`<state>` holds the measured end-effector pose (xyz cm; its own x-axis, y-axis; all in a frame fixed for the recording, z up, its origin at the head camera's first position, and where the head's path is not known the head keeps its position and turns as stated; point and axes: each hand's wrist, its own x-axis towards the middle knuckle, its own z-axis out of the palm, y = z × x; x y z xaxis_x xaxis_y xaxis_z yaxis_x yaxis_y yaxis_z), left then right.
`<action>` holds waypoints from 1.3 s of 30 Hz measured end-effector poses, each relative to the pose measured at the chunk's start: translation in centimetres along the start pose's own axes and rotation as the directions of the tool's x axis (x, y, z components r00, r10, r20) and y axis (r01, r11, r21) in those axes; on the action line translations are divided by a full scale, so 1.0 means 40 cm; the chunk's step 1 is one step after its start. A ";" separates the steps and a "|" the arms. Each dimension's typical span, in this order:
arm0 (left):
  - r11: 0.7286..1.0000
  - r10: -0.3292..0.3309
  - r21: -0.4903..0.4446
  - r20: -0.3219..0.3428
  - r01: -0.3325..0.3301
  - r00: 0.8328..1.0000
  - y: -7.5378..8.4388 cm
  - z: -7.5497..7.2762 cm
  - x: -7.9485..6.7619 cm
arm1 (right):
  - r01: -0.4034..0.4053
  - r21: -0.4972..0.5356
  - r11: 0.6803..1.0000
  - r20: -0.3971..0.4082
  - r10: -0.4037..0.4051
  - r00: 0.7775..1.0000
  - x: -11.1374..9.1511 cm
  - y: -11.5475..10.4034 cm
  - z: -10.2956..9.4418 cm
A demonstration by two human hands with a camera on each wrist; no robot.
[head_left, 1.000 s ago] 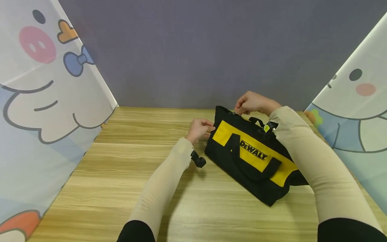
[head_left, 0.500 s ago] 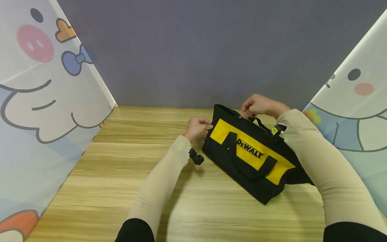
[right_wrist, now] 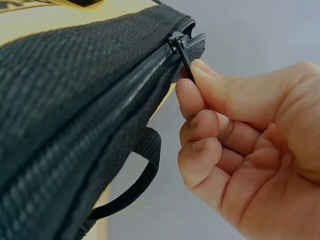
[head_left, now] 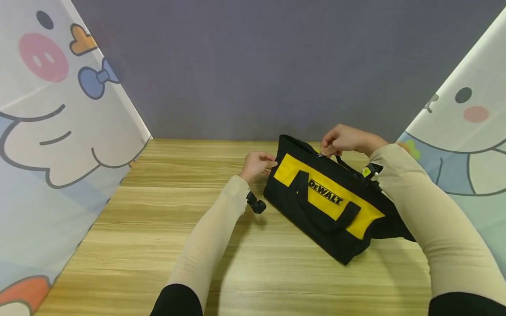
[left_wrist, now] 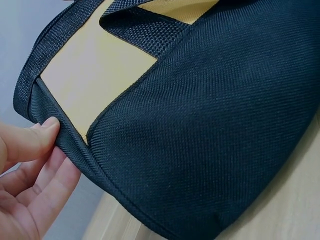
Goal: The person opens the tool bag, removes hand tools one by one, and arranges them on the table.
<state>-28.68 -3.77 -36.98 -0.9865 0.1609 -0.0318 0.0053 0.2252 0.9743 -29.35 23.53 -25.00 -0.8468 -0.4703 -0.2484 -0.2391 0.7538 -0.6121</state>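
A black and yellow tool bag [head_left: 316, 197] marked DEWALT stands slantwise on the table, right of the middle. My left hand [head_left: 258, 166] pinches the fabric at its left end; in the left wrist view the thumb [left_wrist: 42, 131] lies on the black edge beside the yellow panel [left_wrist: 100, 75]. At the top opening my right hand [head_left: 343, 139] holds the zipper pull [right_wrist: 184, 57] between thumb and forefinger, its other fingers curled. The zipper slider [right_wrist: 176, 39] sits on the track, with closed teeth [right_wrist: 115, 110] running behind it. Left of the slider the bag's mouth gapes.
The wood-grain table [head_left: 158, 228] extends left and in front of the bag. A grey panel [head_left: 237, 70] stands behind it, with cartoon-printed panels [head_left: 35, 145] at both sides. A webbing handle [head_left: 316, 215] hangs on the bag's front; another loop [right_wrist: 142, 175] sticks out behind.
My right hand has drawn the zipper pull rightward along the bag's top, and the gap at the left end has grown. My left hand keeps its pinch on the bag's end.
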 end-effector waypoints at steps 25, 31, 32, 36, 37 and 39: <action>0.999 0.038 0.024 -0.016 -0.037 0.999 -0.010 -0.006 0.012 | -0.024 0.005 1.000 0.010 0.024 1.000 -0.035 0.045 -0.002; 0.999 0.034 0.017 -0.030 -0.033 0.999 -0.011 -0.006 0.012 | -0.030 0.030 0.999 0.011 0.030 0.999 -0.046 0.052 0.001; 0.999 0.031 0.015 -0.030 -0.030 0.999 -0.011 -0.006 0.011 | -0.031 0.027 0.999 0.012 0.031 0.999 -0.047 0.053 0.001; 1.000 0.023 0.007 -0.028 -0.023 0.999 -0.010 -0.006 0.012 | -0.041 0.024 0.999 0.021 0.040 0.999 -0.052 0.055 0.000; 1.000 0.022 0.005 -0.027 -0.022 0.999 -0.010 -0.006 0.012 | -0.041 0.023 0.999 0.025 0.041 0.999 -0.054 0.056 -0.001; 1.000 0.024 0.002 -0.026 -0.024 0.999 -0.011 -0.006 0.013 | -0.043 0.023 0.999 0.031 0.042 0.999 -0.060 0.056 -0.003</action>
<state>-29.24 -4.02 -37.38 -0.9900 0.1414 -0.0030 0.0289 0.2231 0.9744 -27.92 26.39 -25.71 -0.8408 -0.4523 -0.2974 -0.1917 0.7626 -0.6179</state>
